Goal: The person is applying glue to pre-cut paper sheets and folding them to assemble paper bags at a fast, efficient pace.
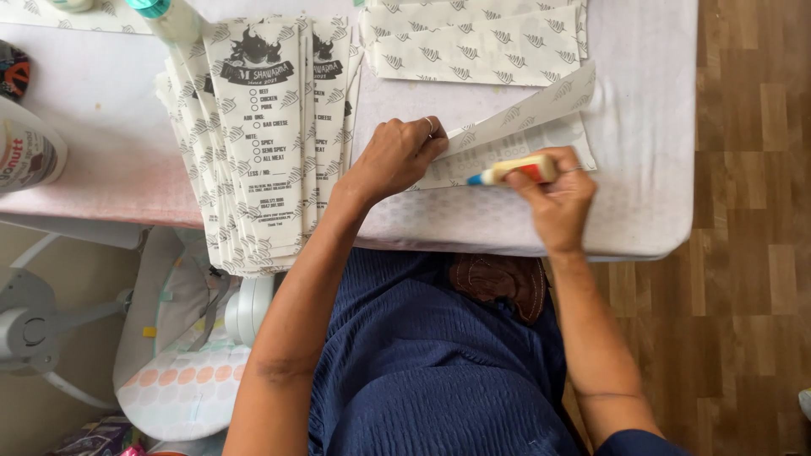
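My left hand [397, 156] presses down on the left end of a printed paper sheet [507, 139] with a leaf pattern, holding its folded flap. My right hand [556, 192] grips a glue stick [511, 171] with a blue tip, its tip touching the lower edge of that sheet. The sheet lies on a white-covered table [642, 169].
A fanned stack of printed paper sleeves [258, 143] lies left of my left hand. More leaf-patterned sheets [473, 38] sit at the table's far edge. A bottle [169, 17] and a jar [25, 152] stand at the left. Wooden floor [752, 253] lies to the right.
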